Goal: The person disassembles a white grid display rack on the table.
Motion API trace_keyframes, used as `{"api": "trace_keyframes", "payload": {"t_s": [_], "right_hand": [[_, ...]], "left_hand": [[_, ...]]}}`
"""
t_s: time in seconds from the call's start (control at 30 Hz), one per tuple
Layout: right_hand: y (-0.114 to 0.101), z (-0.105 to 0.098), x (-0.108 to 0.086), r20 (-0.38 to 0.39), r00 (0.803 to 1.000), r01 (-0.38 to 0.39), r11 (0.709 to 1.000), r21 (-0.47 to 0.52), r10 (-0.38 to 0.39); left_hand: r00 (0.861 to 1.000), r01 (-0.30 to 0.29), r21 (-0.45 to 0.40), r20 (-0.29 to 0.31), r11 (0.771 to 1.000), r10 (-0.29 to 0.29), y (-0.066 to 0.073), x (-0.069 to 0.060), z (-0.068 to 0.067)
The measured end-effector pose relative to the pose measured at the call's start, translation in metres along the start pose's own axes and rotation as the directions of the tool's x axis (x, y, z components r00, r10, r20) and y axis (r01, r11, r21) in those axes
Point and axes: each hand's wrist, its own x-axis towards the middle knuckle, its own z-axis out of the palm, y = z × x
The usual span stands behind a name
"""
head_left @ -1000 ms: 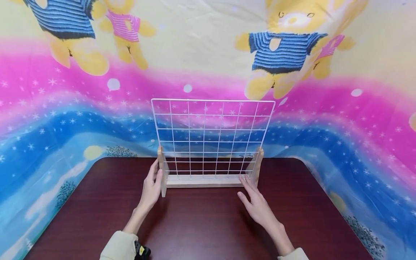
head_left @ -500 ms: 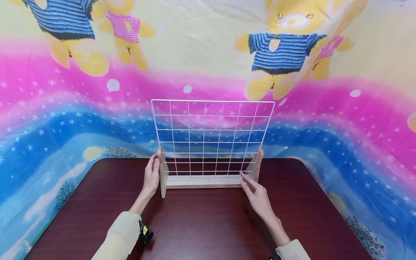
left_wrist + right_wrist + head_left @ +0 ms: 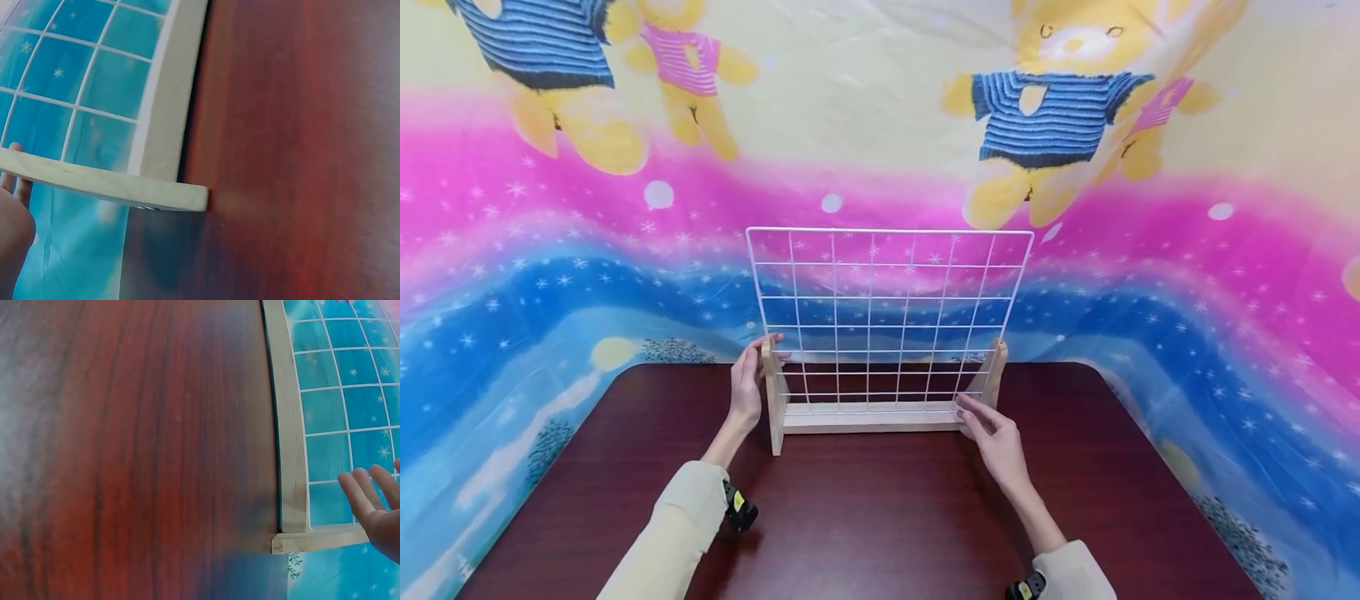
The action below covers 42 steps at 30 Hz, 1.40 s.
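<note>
A white wire grid panel (image 3: 870, 297) stands upright in a pale wooden stand, made of a base board (image 3: 872, 422) between two side supports. My left hand (image 3: 745, 392) is at the upper part of the left support (image 3: 773, 417). Its straight fingertips reach behind the wood and show past its inner side; the left wrist view shows part of these fingers (image 3: 24, 190). My right hand (image 3: 1002, 450) is by the grid's lower right corner, close to the right support (image 3: 995, 375). In the right wrist view its fingers (image 3: 356, 494) look extended and spread, with nothing visible between them.
The stand rests on a dark reddish-brown table (image 3: 865, 508) with rounded far corners. Behind and around it hangs a cloth (image 3: 865, 108) printed with teddy bears and snowflakes. Black devices (image 3: 740, 506) are strapped to both wrists.
My left hand has slid up the left support, its fingertips now showing past the wood. My right hand's thumb and fingers have drawn closer together near the corner. The stand stays put.
</note>
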Motion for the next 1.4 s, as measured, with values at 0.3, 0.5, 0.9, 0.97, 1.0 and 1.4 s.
{"api": "trace_keyframes", "payload": {"t_s": [0.3,0.5,0.9,0.97,1.0,1.4], "right_hand": [[0.004,0.009,0.009,-0.063,0.997,0.041,0.996,0.073,-0.036],[-0.006,0.020,0.016,-0.156,0.979,0.137,0.990,0.040,-0.129],[-0.031,0.044,0.033,-0.317,0.899,0.291,0.953,-0.084,-0.302],[-0.029,0.047,0.035,-0.340,0.890,0.293,0.953,-0.084,-0.303],[-0.028,0.049,0.036,-0.348,0.887,0.292,0.953,-0.083,-0.302],[-0.006,0.066,0.042,-0.408,0.832,0.350,0.926,-0.139,-0.376]], "left_hand": [[0.998,0.041,-0.135,-0.041,0.990,-0.047,-0.006,0.015,0.002],[0.990,0.092,-0.161,-0.094,0.983,-0.108,-0.005,0.011,0.004],[0.981,0.131,-0.137,-0.122,0.982,-0.148,-0.004,0.012,0.006],[0.980,0.134,-0.138,-0.126,0.981,-0.152,-0.004,0.011,0.006],[0.979,0.138,-0.141,-0.128,0.980,-0.157,-0.003,0.011,0.006],[0.979,0.146,-0.126,-0.122,0.981,-0.162,-0.002,0.009,0.005]]}}
